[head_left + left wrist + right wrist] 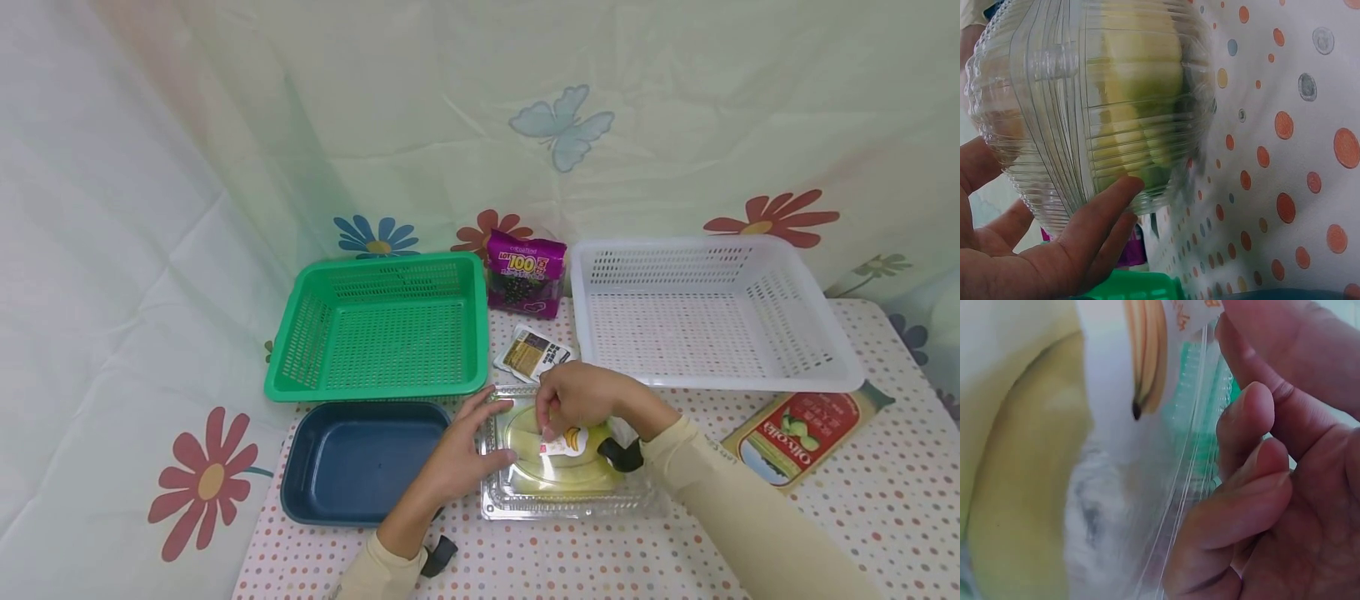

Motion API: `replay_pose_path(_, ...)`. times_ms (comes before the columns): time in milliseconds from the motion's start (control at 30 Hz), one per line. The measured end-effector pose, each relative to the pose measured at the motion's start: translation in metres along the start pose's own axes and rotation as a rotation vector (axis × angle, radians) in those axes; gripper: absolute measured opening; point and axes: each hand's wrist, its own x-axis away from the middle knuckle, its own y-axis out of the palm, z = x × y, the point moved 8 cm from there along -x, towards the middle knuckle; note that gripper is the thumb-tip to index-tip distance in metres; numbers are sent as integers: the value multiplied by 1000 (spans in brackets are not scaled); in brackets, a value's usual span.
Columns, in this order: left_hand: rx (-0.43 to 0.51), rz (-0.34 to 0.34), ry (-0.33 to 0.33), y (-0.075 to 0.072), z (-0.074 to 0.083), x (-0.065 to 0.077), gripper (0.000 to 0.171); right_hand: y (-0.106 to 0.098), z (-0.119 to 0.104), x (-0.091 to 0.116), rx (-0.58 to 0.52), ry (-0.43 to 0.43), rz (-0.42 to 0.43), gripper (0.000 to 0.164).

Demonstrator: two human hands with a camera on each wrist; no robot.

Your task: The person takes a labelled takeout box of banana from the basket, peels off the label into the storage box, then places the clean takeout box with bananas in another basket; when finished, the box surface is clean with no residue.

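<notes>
A clear plastic clamshell box of yellow-green bananas lies on the table in the head view. On its lid is a white label with a banana picture. My right hand pinches the label's left end between thumb and forefinger; its other fingers are curled, as the right wrist view shows. My left hand rests against the box's left side, thumb and fingers spread and fairly straight. In the left wrist view its fingertips touch the ribbed wall.
Behind the box are a small flat packet and a purple bag. A green basket and dark blue tub stand left. To the right are a white basket and an olive-and-red pouch.
</notes>
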Motion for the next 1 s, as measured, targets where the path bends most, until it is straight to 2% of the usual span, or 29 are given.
replay_pose_path(233,-3,0,6,0,0,0,67,0,5,-1,-58,1,-44,12)
replay_pose_path(500,-10,-3,-8,0,0,0,68,0,6,-2,-128,-39,-84,11)
replay_pose_path(1000,0,-2,-14,0,-2,0,68,-1,11,-1,-213,-30,-140,9)
